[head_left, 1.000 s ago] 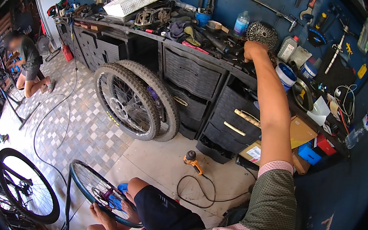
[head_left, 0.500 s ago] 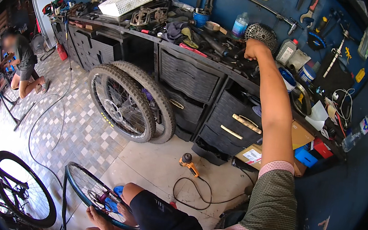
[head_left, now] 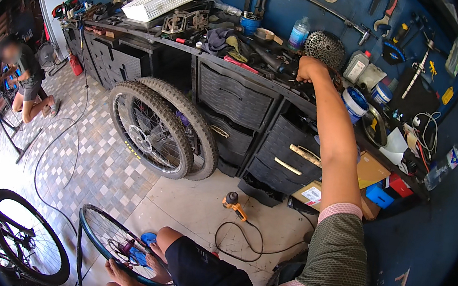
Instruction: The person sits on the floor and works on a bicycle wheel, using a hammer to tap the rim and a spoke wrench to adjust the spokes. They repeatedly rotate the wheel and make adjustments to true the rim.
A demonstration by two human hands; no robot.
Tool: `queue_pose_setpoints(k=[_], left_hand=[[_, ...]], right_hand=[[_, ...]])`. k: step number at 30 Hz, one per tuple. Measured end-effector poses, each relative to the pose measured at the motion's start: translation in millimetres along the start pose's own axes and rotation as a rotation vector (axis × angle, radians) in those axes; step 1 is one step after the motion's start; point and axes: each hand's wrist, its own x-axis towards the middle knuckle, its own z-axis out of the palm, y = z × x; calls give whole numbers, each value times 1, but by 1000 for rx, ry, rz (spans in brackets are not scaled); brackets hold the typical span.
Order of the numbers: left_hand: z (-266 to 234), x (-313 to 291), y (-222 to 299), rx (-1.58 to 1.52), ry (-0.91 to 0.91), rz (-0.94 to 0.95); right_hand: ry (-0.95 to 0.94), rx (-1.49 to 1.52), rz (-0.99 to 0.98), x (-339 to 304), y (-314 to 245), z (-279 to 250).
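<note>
"Blue wall (head_left: 289, 11) hung with tools, one long dark bench (head_left: 156, 35) below it — how many wheels?"

"One slim wheel (head_left: 124, 246) in the left hand (head_left: 120, 273), two knobby wheels (head_left: 140, 137) by the drawers (head_left: 232, 93), at least one more on a bicycle (head_left: 27, 241) at lower left. Also one sprocket cassette (head_left: 331, 41), two white tubs (head_left: 354, 107) and one orange corded tool (head_left: 236, 205) on the floor."

"What's in the way?"

"Those knobby wheels stand before part of the bench front; the right hand (head_left: 312, 70) and forearm cover some bench clutter."

"And the hands?"

"Left grasps the slim wheel's rim. Right is curled over the bench, just in front of the cassette — fingertips are hidden, so I can't tell whether it holds anything."

"How does the slim wheel lie?"

"Tilted, beside the person's legs; as seen, its long axis runs upper left to lower right."
</note>
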Motion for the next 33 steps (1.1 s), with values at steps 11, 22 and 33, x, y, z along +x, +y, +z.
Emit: queue_pose_setpoints(k=[11,22,33], left_hand=[[-1,-7,2,9,2,-9],[17,4,9,-9,-59,-39],[59,89,49,701,-530,367]], right_hand=[[-10,48,9,-1,-5,4],[424,456,-254,-11,30,-18],[352,641,-1018,-140,-197,108]])
